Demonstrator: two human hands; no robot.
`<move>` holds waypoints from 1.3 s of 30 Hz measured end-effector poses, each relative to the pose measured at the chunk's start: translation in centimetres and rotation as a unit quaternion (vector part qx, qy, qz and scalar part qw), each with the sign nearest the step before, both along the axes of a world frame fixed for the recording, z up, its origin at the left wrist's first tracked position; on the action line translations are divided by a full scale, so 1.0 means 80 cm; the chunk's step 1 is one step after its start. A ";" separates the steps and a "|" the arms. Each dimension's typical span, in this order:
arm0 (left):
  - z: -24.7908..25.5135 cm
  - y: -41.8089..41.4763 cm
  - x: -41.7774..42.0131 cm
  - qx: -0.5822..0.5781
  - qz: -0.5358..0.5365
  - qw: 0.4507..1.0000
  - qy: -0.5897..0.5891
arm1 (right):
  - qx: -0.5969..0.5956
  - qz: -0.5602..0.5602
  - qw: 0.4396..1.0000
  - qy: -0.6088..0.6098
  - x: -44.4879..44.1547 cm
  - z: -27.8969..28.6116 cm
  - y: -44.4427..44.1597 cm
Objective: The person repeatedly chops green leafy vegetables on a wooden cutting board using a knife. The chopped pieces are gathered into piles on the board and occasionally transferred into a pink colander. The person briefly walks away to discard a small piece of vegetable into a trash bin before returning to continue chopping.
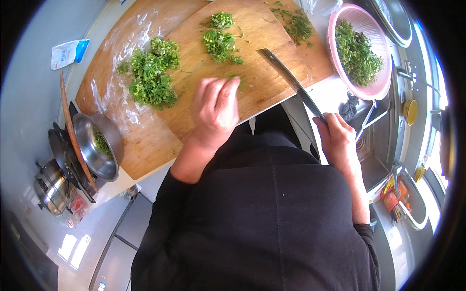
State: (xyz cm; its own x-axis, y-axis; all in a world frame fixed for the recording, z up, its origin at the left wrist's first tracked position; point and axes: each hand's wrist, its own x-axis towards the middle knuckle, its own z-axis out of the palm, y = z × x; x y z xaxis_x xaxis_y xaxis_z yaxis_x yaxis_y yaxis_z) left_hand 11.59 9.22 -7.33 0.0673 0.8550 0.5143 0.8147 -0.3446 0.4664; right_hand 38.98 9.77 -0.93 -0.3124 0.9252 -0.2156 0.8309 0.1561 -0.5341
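Note:
My right hand (pixel 336 136) grips the handle of a kitchen knife (pixel 291 80), its blade slanting over the front right edge of a wooden cutting board (pixel 269 32). Above the board's front part is my left hand (pixel 218 105), fingers curled and slightly blurred. A green scrap shows by its fingertips; whether they pinch it is unclear. A larger pile of green flower heads with thin stalks (pixel 153 74) lies left of that hand. Farther back sit a smaller bunch of the same greens (pixel 220 45) and another small clump (pixel 221 20).
A pink colander (pixel 332 43) of greens stands back right, beside the sink (pixel 375 163). Loose green trimmings (pixel 300 29) lie near it. At left are a steel bowl (pixel 83 138), a wooden rolling pin (pixel 72 127), a lidded pot (pixel 54 189) and a white-blue packet (pixel 67 54).

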 end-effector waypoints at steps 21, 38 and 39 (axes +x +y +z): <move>-0.064 0.009 0.016 -0.001 0.010 1.000 0.014 | -0.017 0.062 0.997 0.040 -0.011 -0.003 -0.009; -0.061 0.003 0.012 -0.024 -0.040 0.999 -0.025 | -0.003 0.167 0.981 -0.097 -0.018 0.016 -0.001; -0.062 0.003 0.012 -0.023 -0.038 0.999 -0.030 | -0.001 0.176 0.978 -0.107 -0.021 0.019 -0.002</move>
State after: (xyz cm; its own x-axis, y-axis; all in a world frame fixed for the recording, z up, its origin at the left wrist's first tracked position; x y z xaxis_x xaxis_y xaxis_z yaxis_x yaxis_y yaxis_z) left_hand 12.52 9.46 -12.27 0.1036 0.8712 0.4800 0.7568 -0.3822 0.5303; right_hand 37.30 9.64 0.57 -0.5595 0.7676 -0.3125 0.8185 0.4526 -0.3538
